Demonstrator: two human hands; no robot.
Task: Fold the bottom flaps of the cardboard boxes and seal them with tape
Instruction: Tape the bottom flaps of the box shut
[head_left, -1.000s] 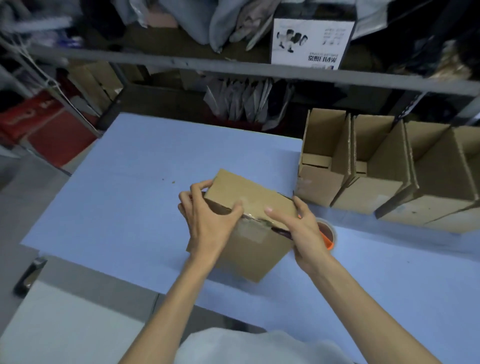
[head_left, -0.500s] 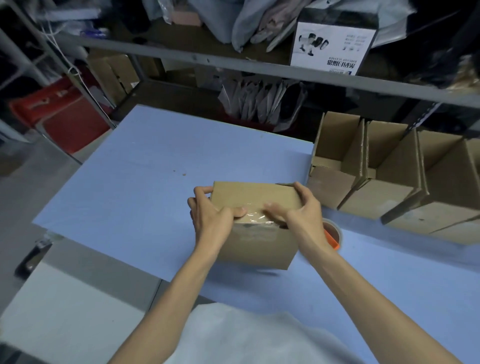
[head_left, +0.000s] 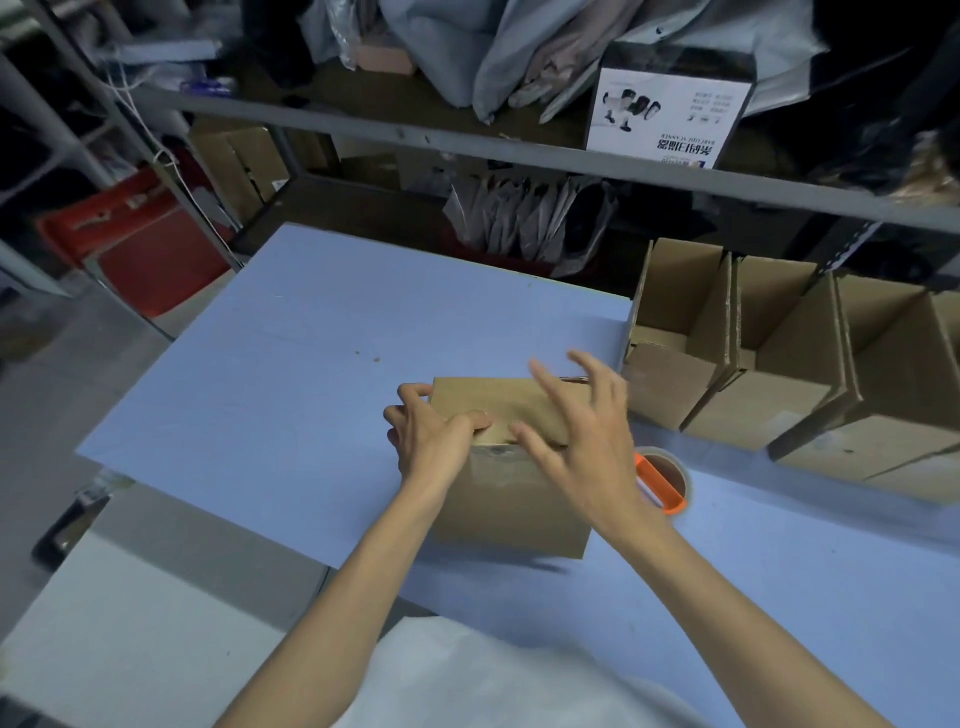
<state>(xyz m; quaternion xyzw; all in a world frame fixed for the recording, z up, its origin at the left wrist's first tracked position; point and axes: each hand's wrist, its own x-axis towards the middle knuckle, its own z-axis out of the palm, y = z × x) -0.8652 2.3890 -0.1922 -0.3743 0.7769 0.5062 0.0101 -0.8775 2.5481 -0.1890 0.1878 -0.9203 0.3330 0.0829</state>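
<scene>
1. My left hand grips the near-left corner of the cardboard box at mid-table, on the blue mat.
2. My right hand hovers with fingers spread wide, holding nothing.
3. The tape roll sits just right of the box.
4. Light, stiff, empty cardboard, I judge: best held by opposite edges, away from the taped seam.

Both forearms are showing bare from elbow to wrist, with no sleeves reaching into view. The left hand and the right hand are wearing no gloves, rings, watch or bands that can be made out. A pale, whitish top is covering the torso at the bottom edge, looking plain and unmarked, its cloth lying smooth with only soft folds showing
</scene>
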